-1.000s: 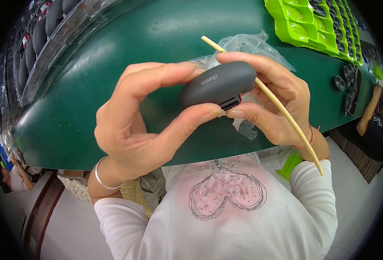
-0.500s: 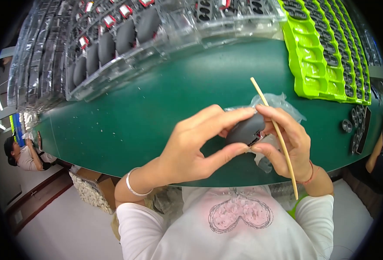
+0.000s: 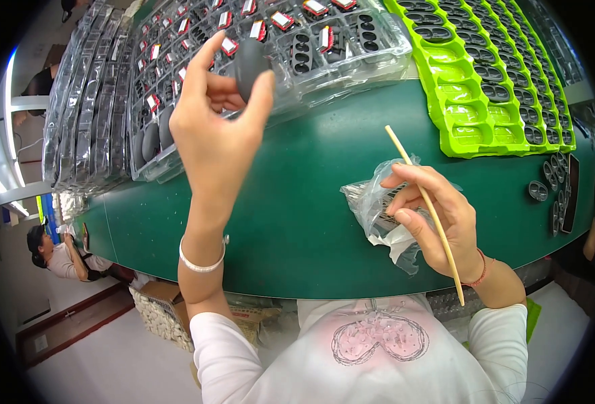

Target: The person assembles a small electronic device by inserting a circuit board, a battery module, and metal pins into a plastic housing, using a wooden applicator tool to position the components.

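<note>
My left hand (image 3: 218,135) is raised over the clear plastic tray (image 3: 341,67), with its thumb and fingers round a smooth dark grey oval shell (image 3: 249,67). Red and white pieces and black parts with round openings fill the tray's compartments. A thin wooden stick (image 3: 398,144) lies slanted in my right hand (image 3: 445,219), tucked across the curled fingers. That hand is just beside a crumpled clear plastic bag (image 3: 373,222) on the green table (image 3: 297,236). Small thin pieces show inside the bag, too small to name.
A bright green tray (image 3: 449,91) with black oval parts stands at the back right. Loose black round parts (image 3: 538,191) lie near the right edge. Stacked clear trays (image 3: 82,101) stand at the back left. Another person (image 3: 65,259) sits at the far left.
Both hands were together on the dark grey shell. My left hand has carried it up and left over the clear tray. My right hand stays near the bag with the stick.
</note>
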The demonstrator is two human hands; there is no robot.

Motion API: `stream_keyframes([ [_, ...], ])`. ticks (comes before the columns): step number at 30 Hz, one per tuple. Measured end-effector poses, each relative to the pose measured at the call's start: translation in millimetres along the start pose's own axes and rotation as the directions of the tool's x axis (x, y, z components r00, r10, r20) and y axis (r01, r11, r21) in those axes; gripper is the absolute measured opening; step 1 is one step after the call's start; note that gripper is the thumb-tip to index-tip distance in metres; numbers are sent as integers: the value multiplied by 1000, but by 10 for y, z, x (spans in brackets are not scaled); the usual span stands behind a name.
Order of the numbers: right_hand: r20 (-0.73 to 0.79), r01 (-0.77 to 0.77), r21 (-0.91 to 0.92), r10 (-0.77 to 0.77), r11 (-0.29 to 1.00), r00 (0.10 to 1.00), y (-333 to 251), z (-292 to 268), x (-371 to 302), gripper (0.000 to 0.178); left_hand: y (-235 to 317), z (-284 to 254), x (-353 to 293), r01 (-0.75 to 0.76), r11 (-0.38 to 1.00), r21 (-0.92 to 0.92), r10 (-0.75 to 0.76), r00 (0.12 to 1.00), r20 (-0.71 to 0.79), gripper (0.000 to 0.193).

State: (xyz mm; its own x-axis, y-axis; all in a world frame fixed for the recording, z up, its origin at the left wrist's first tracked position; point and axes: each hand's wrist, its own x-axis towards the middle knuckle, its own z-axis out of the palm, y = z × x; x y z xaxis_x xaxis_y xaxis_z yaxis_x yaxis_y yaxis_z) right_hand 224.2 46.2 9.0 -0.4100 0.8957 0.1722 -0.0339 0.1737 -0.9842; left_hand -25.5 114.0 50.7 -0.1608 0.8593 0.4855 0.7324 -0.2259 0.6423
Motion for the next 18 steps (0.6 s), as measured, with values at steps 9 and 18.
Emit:
stream_keyframes([
  [9,5,-2,-25,2,1000,1000,14,-43,-24,39,-103,255,78,-224,798,560,242,969,44,22],
  [18,21,-10,-28,10,1000,1000,12,-32,0,37,-81,402,445,-258,834,488,167,961,221,22],
])
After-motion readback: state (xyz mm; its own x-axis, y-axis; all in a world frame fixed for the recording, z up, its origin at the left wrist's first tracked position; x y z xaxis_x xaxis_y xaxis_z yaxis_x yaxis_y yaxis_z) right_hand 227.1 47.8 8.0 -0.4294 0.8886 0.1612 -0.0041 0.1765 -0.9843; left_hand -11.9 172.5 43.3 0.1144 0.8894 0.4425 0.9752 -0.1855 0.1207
